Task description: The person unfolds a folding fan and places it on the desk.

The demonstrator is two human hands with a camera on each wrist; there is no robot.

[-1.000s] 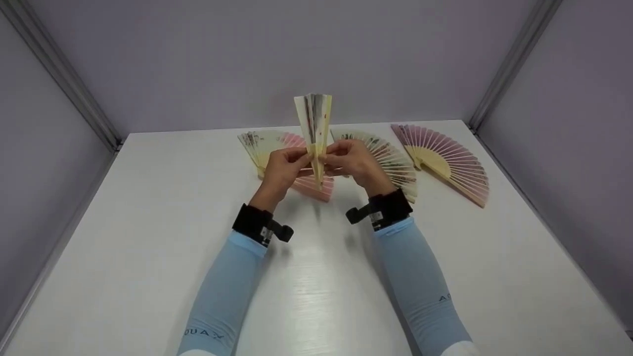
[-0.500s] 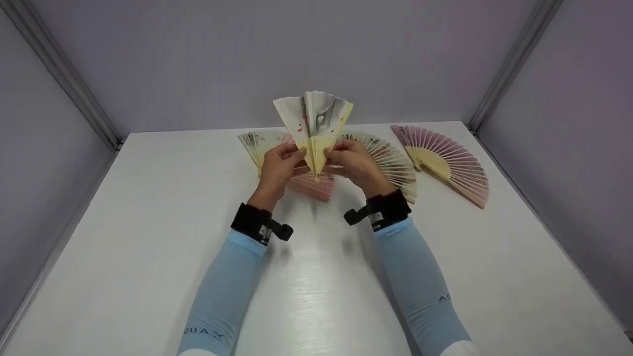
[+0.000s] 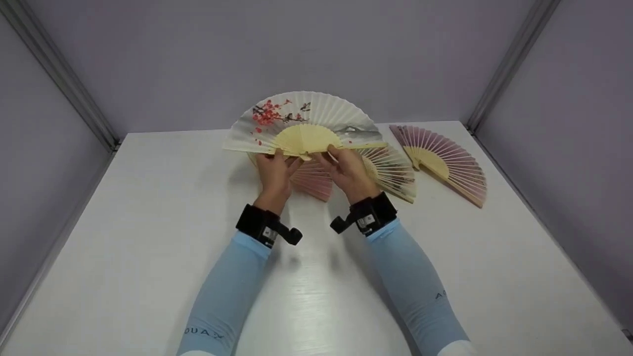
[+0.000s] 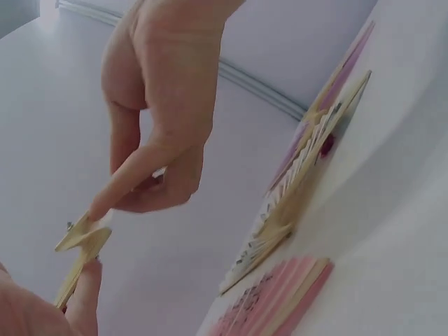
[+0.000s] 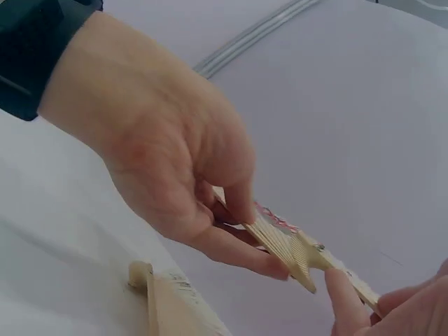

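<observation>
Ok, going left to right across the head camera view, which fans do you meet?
White paper fan with red blossoms, held open in both hands, then pink folding fan lying below the hands, then cream painted fan with bamboo ribs, then mauve fan with pale wooden ribs farthest right. Another fan behind the held one is too hidden to place.

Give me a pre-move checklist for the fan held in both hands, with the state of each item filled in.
1. White fan spread fully open: ok.
2. Left hand pinches the fan's left end rib: ok.
3. Right hand pinches the right end rib: ok.
4. Fan lifted off the table: ok.
5. Pink fan and purple fan lie apart from the hands: ok.
6. Pivot rivet intact: cannot tell.
</observation>
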